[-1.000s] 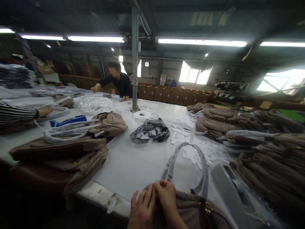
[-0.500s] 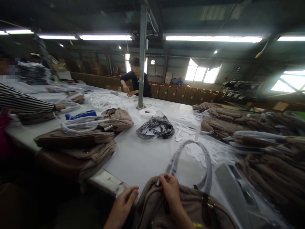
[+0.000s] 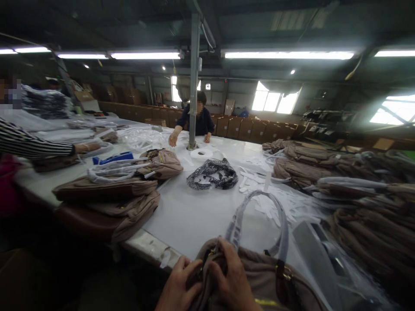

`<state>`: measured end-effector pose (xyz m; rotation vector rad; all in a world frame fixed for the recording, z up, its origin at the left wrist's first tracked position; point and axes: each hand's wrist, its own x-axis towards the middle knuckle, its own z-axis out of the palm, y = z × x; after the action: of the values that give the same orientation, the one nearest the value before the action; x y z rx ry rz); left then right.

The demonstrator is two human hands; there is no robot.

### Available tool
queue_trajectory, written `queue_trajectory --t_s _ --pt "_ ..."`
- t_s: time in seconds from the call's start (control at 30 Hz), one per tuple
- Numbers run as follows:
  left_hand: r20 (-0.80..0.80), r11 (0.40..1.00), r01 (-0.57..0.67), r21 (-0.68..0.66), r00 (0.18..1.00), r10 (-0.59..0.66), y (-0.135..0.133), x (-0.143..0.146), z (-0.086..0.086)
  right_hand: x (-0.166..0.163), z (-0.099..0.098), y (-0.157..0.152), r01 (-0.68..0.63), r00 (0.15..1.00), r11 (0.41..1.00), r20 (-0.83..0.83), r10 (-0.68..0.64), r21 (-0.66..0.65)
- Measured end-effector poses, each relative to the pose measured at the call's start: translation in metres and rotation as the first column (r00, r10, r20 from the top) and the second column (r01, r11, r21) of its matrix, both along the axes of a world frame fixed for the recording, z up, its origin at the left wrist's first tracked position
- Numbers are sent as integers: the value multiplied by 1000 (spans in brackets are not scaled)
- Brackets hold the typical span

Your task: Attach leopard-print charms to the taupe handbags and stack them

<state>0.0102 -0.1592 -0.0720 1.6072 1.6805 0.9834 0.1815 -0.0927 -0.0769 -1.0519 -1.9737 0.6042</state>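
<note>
In the head view, a brown bag (image 3: 259, 263) is seen at the near edge of the worktop (image 3: 181, 220), directly before the person. Its top edge is gripped by both hands: fabric is pinched by the left hand (image 3: 181, 285) between thumb and fingers, and just beside it the zip opening is grasped by the right hand (image 3: 231, 276). The two grips are set close together, apparently so that the soft fabric is kept steady. The handle (image 3: 282, 224) is wrapped in pale film, probably against scuffing, and is left standing clear of the fingers. White strips (image 3: 248, 181) and a speckled cloth (image 3: 191, 182) are laid beyond the bag, seemingly within reach. A grey device (image 3: 311, 250) is placed to its right. Bags are stacked at either side, presumably so that the middle is left for handling.
</note>
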Motion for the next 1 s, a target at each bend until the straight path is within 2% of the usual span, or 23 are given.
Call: queue_trajectory --t_s 0.07,0.13,0.23,0.33,0.43,0.53,0.6,0.67,0.8,1.0 --pt "45 1000 16 10 999 -17 1 -1 -1 -2 3 -7 -56 989 998 136 52 21" --pt "88 999 27 16 996 -29 2 -5 -1 -5 7 -10 -54 981 998 187 50 15" --pt "121 999 -37 22 992 34 7 -11 4 -4 9 -5 -91 986 996 142 89 8" --pt "60 994 -102 42 993 100 23 -10 16 5 7 4 -167 986 985 18 167 -36" --pt "-63 999 -11 46 998 14 45 5 29 14 7 11 -230 971 972 -72 226 -48" --pt "-94 994 107 20 990 -105 63 21 39 18 7 13 -251 965 966 -97 245 -55" --pt "-92 988 157 13 984 -155 68 26 42 18 3 12 -226 971 973 -84 222 -40" --pt "-97 986 166 7 982 -164 69 25 41 17 -3 11 -147 988 989 -33 148 33" --pt "-115 998 62 -17 991 -64 66 22 35 15 -16 12 43 999 986 1 -44 159" --pt "-175 987 -154 -46 974 144 69 28 26 16 -44 33 -7 1000 918 28 -4 396"
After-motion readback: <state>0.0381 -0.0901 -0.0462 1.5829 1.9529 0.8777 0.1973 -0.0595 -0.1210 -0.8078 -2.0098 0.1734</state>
